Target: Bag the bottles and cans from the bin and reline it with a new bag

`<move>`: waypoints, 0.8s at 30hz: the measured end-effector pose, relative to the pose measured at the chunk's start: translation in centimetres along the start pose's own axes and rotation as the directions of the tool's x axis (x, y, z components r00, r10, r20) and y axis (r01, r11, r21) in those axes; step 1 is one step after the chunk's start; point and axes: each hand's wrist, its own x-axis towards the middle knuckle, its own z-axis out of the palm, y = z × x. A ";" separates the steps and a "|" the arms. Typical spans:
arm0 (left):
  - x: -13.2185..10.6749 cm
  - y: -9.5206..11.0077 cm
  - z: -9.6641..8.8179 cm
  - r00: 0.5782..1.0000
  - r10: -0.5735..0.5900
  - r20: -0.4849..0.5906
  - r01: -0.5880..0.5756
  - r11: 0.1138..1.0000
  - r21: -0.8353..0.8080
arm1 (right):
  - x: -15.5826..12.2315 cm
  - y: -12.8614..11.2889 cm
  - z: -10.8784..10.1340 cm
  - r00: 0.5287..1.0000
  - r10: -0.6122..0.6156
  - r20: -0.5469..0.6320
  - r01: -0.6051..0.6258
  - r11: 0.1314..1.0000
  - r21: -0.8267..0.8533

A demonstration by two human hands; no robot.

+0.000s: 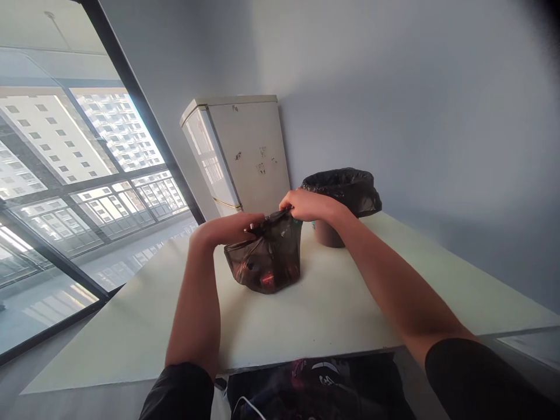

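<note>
A dark, see-through plastic garbage bag [275, 256] rests on the table, bulging at the bottom, with something red showing through its film. My left hand [234, 227] is closed on the left side of the bag's gathered top. At the right side of the top, my right hand [310, 204] pinches the film between its fingers. Just behind my right hand stands a trash can [329, 234] with a black liner [350, 185] folded over its rim. My right hand and forearm hide part of the can.
The pale table [341, 309] reaches toward the wall on the right. A white refrigerator [249, 151] stands behind the table. Large glass windows [79, 146] with dark frames are at the left. A white cord [249, 405] hangs below the table's near edge.
</note>
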 end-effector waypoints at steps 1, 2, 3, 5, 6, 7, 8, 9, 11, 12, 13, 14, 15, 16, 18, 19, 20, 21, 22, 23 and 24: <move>-0.7 -0.2 -0.6 1.000 -0.012 0.009 0.012 1.000 -0.002 | 0.0 0.2 -0.1 1.000 0.006 0.002 -0.006 1.000 -0.008; -1.5 -0.4 -1.2 0.999 -0.028 0.029 0.028 1.000 -0.003 | 0.0 0.5 -0.1 1.000 0.018 0.007 -0.018 1.000 -0.019; -2.2 -0.7 -1.8 0.998 -0.045 0.049 0.045 0.999 -0.006 | -0.1 0.7 -0.2 0.999 0.032 0.012 -0.031 0.999 -0.030; -3.6 -1.2 -2.7 0.997 -0.075 0.025 0.076 0.997 -0.018 | -0.1 0.9 -0.3 0.998 0.053 0.028 -0.052 0.997 -0.050; -4.1 -1.5 -3.1 0.996 -0.090 0.012 0.090 0.996 -0.022 | -0.1 1.0 -0.3 0.997 0.063 0.040 -0.060 0.996 -0.058; -4.6 -1.8 -3.3 0.994 -0.106 -0.001 0.106 0.994 -0.026 | -0.2 1.1 -0.3 0.996 0.075 0.050 -0.072 0.995 -0.068; -5.0 -2.1 -3.5 0.992 -0.124 -0.014 0.124 0.992 -0.031 | -0.2 1.1 -0.3 0.994 0.090 0.057 -0.085 0.993 -0.082; -5.3 -2.4 -3.7 0.989 -0.148 -0.027 0.147 0.988 -0.036 | -0.2 1.1 -0.3 0.993 0.106 0.060 -0.100 0.990 -0.100; -5.9 -2.8 -3.9 0.980 -0.189 -0.061 0.186 0.981 -0.052 | -0.2 1.1 -0.3 0.989 0.136 0.060 -0.127 0.983 -0.135; -6.1 -2.9 -4.0 0.977 -0.196 -0.078 0.192 0.980 -0.059 | -0.2 1.1 -0.2 0.987 0.151 0.055 -0.141 0.978 -0.154; -6.2 -3.0 -4.1 0.976 -0.195 -0.097 0.190 0.980 -0.062 | -0.1 1.1 -0.1 0.986 0.162 0.043 -0.152 0.974 -0.169; -6.3 -3.0 -4.1 0.976 -0.185 -0.112 0.179 0.982 -0.060 | -0.1 1.1 0.0 0.986 0.162 0.030 -0.155 0.973 -0.171; -6.3 -2.9 -4.2 0.979 -0.168 -0.119 0.162 0.985 -0.054 | 0.0 1.0 0.1 0.989 0.146 0.020 -0.141 0.977 -0.157; -6.2 -2.7 -4.2 0.982 -0.147 -0.123 0.142 0.989 -0.044 | 0.1 0.8 0.2 0.994 0.110 0.011 -0.108 0.986 -0.124; -5.9 -2.2 -4.1 0.987 -0.103 -0.125 0.100 0.995 -0.028 | 0.2 0.0 0.3 0.999 -0.009 -0.035 0.009 1.000 -0.009; -5.7 -2.0 -4.1 0.988 -0.081 -0.129 0.078 0.997 -0.027 | 0.1 -0.6 0.3 0.994 -0.072 -0.085 0.077 0.995 0.057; -5.5 -1.7 -4.0 0.989 -0.057 -0.135 0.053 0.998 -0.032 | -0.1 -1.3 0.3 0.981 -0.124 -0.151 0.141 0.984 0.110; -5.2 -1.4 -3.9 0.989 -0.029 -0.142 0.023 0.999 -0.046 | -0.3 -2.1 0.2 0.961 -0.163 -0.221 0.198 0.970 0.145; -5.0 -1.2 -3.8 0.989 -0.002 -0.151 -0.008 0.998 -0.065 | -0.6 -2.9 0.2 0.941 -0.192 -0.277 0.244 0.955 0.167; -4.7 -1.0 -3.7 0.986 0.023 -0.162 -0.038 0.995 -0.089 | -1.0 -3.6 0.1 0.927 -0.218 -0.306 0.283 0.941 0.184; -4.5 -0.8 -3.6 0.983 0.041 -0.178 -0.061 0.992 -0.111 | -1.4 -4.1 0.1 0.922 -0.243 -0.302 0.310 0.930 0.198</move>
